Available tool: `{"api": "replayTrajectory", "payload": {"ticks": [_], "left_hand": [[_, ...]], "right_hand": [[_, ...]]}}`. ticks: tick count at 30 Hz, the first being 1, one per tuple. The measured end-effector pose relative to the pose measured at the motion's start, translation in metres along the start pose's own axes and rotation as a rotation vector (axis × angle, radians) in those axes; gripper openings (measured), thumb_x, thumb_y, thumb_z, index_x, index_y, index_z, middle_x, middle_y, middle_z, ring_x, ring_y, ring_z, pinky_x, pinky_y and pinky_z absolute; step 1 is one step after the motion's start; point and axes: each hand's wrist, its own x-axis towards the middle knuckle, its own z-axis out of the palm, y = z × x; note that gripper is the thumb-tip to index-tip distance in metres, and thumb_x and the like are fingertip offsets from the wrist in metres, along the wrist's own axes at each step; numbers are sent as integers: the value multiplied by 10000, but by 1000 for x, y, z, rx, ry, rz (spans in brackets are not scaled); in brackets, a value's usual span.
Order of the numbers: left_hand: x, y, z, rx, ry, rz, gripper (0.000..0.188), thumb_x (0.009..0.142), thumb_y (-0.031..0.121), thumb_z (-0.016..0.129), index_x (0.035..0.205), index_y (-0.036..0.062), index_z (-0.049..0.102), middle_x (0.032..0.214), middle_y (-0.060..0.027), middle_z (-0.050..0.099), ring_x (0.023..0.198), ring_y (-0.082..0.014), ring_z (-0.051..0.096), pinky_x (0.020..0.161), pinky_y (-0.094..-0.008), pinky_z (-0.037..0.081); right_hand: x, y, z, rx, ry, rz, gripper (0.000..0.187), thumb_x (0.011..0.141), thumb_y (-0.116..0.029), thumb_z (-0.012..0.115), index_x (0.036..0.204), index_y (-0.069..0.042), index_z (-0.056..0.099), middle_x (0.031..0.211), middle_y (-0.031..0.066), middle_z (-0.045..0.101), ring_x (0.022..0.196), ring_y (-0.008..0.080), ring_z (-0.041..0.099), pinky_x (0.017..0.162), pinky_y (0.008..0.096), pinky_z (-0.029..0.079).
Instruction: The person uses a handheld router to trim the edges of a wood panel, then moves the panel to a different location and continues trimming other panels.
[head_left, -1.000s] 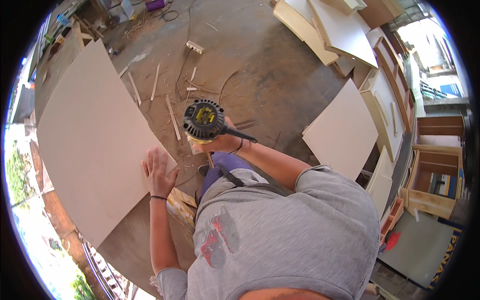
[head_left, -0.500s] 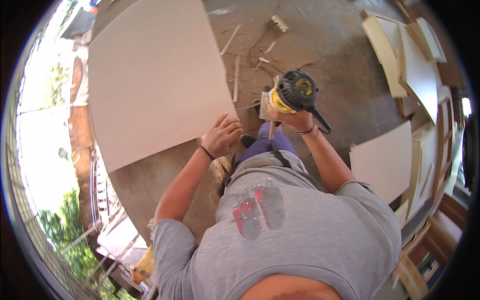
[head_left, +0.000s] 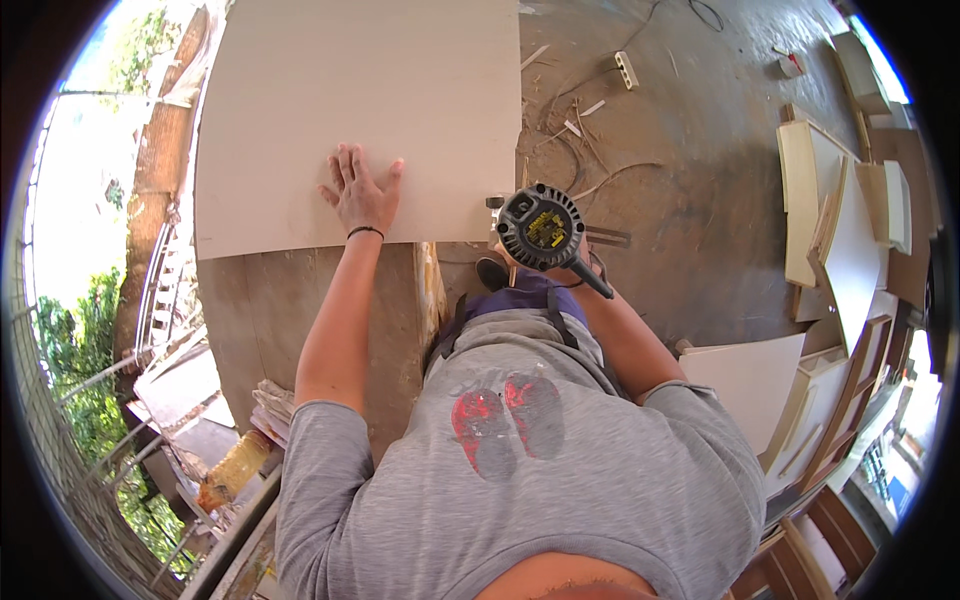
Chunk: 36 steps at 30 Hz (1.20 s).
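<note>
A large pale board [head_left: 360, 90] lies in front of me on a brown work surface [head_left: 310, 300]. My left hand [head_left: 365, 200] rests palm down on it near the front edge, fingers spread. My right hand [head_left: 566, 276] grips a black and yellow router [head_left: 541, 230] at the board's near right corner. The router's round black top hides most of that hand and the tool's base, so I cannot tell whether the bit touches the edge.
Thin offcuts and a white power strip [head_left: 626, 70] with a cord lie on the floor to the right. Panels and cabinet parts [head_left: 850, 230] stack up along the far right. A small white pot [head_left: 791, 66] stands farther back. Scrap pieces [head_left: 235, 470] lie at lower left.
My left hand has gone from the board's near right corner to lying flat farther left on its face. The router in my right hand has come up against the board's right corner.
</note>
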Motion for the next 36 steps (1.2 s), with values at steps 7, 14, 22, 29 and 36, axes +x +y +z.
{"api": "replayTrajectory", "payload": {"ticks": [7,14,22,29,36], "left_hand": [[-1,-2,-1,39,8,2,785,847,616,486,1421,105,326,1527,-80,231,1428,-267,147,1102,-610,77],[-4,1,-3,30,-7,-17,780,840,593,508,1429,119,314,1531,-88,227,1431,-267,140,1111,-600,72],[-7,-1,-3,45,2,-16,780,839,587,516,1429,118,317,1534,-80,220,1436,-258,121,1112,-597,63],[-8,-1,-4,72,20,6,768,849,570,518,1432,110,323,1532,-63,232,1431,-253,146,1112,-583,79],[-7,0,-7,73,-11,4,762,855,562,510,1440,118,304,1542,-50,201,1437,-247,118,1116,-582,75]], "right_hand": [[26,-9,2,-619,4,-463,361,705,-206,745,1018,-51,651,1001,117,655,916,259,641,807,332,514],[57,55,-20,-542,-157,-374,354,779,-283,746,1058,-123,599,938,2,631,893,180,594,863,347,463],[106,14,-26,-471,-217,-359,185,768,-178,745,883,-101,623,800,-4,605,757,155,567,748,314,466],[130,6,-30,-478,-195,-418,172,765,-136,737,887,-88,626,805,-11,606,767,130,568,762,308,473],[166,1,-40,-494,-138,-365,369,655,-385,807,903,-136,698,859,17,699,772,185,672,700,316,532]]}}
